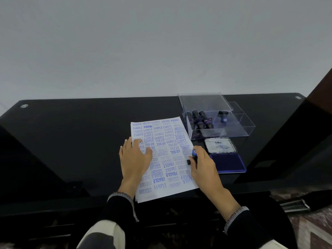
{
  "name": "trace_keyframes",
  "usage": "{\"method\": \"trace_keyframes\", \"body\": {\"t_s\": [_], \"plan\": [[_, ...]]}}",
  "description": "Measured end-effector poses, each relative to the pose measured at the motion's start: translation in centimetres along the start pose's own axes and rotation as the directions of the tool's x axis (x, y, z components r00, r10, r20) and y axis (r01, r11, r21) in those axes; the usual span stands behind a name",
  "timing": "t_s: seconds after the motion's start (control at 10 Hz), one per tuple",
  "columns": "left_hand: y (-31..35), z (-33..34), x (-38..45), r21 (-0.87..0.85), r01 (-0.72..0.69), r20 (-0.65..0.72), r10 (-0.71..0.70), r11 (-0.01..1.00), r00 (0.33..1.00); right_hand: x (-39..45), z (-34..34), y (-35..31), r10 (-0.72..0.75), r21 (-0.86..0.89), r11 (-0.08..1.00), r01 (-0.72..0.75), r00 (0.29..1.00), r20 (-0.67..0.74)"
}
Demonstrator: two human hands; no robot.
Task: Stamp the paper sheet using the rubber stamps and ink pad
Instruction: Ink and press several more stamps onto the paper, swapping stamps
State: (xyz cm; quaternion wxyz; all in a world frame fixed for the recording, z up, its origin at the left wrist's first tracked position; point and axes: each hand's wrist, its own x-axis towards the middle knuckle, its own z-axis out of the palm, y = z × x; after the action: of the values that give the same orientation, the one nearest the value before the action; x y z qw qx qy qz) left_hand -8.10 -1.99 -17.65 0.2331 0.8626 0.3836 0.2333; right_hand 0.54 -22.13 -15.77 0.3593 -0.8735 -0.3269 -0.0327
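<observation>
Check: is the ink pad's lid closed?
No, the ink pad lies open, lid folded back and blue pad exposed beside the right hand.

— How is the paper sheet (162,159) laid?
— Flat on the near middle, covered in blue word prints.
— And the rubber stamp (193,155)?
— A black one, blue-topped, is stood on the sheet's right edge; others (200,119) are kept in the far box.
— The ink pad (228,161)?
— Opened, right of the sheet, blue pad exposed.

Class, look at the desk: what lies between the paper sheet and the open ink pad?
In the head view, the right hand gripping a stamp lies between the sheet and the ink pad.
</observation>
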Motion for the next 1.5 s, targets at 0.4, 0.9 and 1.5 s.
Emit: {"method": "trace_keyframes", "body": {"t_s": [0.4,0.9,1.5], "plan": [[0.2,0.0,0.1,0.016,0.007,-0.002,-0.007,1.000,1.000,1.8,-4.2,0.1,0.288,0.349,0.918,-0.187,0.920,-0.266],[0.2,0.0,0.1,0.017,0.002,-0.002,-0.002,1.000,1.000,1.7,-5.5,2.3,0.526,0.615,0.724,-0.311,0.826,-0.201],[0.2,0.1,0.1,0.029,0.002,0.002,-0.002,1.000,1.000,0.7,-6.0,4.9,0.212,0.014,0.977,-0.213,0.959,-0.186]]}}
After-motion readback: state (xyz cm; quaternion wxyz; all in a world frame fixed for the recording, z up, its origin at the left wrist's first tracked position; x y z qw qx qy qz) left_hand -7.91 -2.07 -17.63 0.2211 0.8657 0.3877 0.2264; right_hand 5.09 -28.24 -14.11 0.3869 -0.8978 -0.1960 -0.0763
